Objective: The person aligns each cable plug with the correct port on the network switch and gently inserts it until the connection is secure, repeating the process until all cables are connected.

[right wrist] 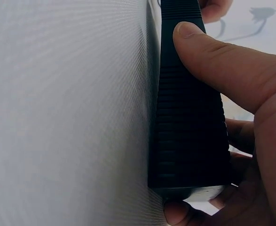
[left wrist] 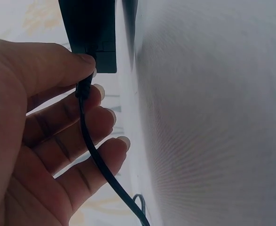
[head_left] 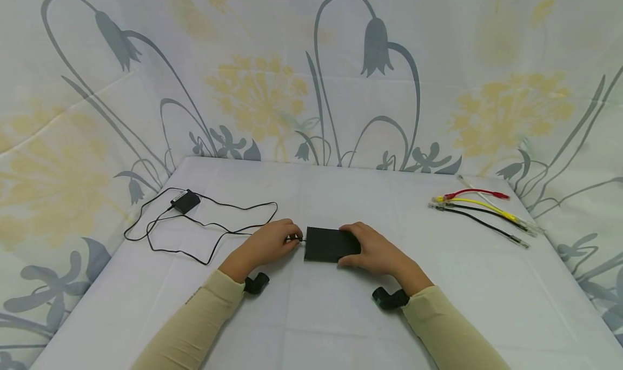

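Observation:
A flat black box (head_left: 328, 245) with ribbed sides lies on the white table in the head view. My right hand (head_left: 375, 251) grips its right end, thumb on the near ribbed side (right wrist: 189, 127) and fingers around the far side. At the box's left end, my left hand (head_left: 274, 241) pinches a black power plug (left wrist: 83, 87) between thumb and index finger. The plug's tip meets the box's end, partly hidden by the thumb. From the plug, a thin black cord (left wrist: 105, 172) runs back past the curved fingers toward a black power adapter (head_left: 186, 202).
The cord (head_left: 180, 250) spreads in loose loops over the table's left side. At the back right lie several network cables, among them a red cable (head_left: 474, 192), a yellow cable (head_left: 479, 203) and a black cable (head_left: 479, 223). A flower-patterned cloth (head_left: 287, 45) hangs behind the table.

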Demonstrator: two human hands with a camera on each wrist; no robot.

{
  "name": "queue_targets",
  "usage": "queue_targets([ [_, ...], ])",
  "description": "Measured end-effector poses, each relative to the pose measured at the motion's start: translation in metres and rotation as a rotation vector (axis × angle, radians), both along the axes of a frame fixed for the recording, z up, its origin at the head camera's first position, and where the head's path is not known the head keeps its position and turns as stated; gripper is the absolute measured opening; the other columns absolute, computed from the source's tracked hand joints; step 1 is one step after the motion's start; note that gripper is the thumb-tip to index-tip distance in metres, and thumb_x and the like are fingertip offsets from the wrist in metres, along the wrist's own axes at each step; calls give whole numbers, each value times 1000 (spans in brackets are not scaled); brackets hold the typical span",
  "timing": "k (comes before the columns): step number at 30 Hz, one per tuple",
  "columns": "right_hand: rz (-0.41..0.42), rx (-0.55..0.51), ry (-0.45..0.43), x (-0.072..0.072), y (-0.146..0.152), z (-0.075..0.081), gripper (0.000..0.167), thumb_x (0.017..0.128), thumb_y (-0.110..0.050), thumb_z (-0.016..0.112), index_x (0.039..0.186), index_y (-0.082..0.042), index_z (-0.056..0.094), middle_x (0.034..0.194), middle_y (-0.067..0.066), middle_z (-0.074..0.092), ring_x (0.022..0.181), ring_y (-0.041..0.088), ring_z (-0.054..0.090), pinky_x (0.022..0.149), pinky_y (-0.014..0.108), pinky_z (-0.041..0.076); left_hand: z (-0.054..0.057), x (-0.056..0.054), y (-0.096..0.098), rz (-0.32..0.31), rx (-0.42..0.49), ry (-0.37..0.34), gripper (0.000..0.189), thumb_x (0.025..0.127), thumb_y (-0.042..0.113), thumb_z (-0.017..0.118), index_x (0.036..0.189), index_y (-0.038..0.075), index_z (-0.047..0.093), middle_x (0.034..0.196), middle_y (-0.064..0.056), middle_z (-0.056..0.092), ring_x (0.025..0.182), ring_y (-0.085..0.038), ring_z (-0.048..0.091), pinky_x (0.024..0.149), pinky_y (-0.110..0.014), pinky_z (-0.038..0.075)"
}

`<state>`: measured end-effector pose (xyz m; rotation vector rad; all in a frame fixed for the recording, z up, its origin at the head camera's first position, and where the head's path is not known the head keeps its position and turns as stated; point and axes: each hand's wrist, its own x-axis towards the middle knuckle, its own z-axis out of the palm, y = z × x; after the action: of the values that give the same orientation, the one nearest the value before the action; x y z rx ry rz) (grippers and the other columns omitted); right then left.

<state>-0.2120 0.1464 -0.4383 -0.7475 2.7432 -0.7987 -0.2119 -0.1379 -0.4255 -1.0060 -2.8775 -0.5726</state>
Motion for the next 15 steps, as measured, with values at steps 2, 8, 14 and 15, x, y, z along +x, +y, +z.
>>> queue_targets([
  [2,0,0,1,0,0,0,78,79,-51,76,142,-16,45,140,5,49,131,25,46,108,47,38,0,0,0,-3,3,1,10,93,16,65,101,12,71,91,2,62,80,-10,57,74,-26,49],
  [8,-3,-1,1,0,-1,0,77,79,-50,76,141,-16,46,139,5,50,130,25,47,107,47,39,-1,0,0,-6,10,1,11,93,15,65,101,12,71,91,2,63,81,-10,59,74,-26,49],
  [14,-4,9,-2,0,-1,0,78,79,-51,76,142,-16,46,140,5,50,130,25,47,108,47,39,-2,-1,1,-4,9,-1,10,93,15,65,101,11,71,91,2,63,81,-10,58,74,-26,49],
  [15,-1,10,2,0,-1,-1,78,80,-52,75,142,-15,46,140,5,50,130,25,47,107,47,39,-2,-1,1,-1,8,-3,10,93,15,65,101,12,71,91,2,63,80,-9,58,74,-26,49],
])
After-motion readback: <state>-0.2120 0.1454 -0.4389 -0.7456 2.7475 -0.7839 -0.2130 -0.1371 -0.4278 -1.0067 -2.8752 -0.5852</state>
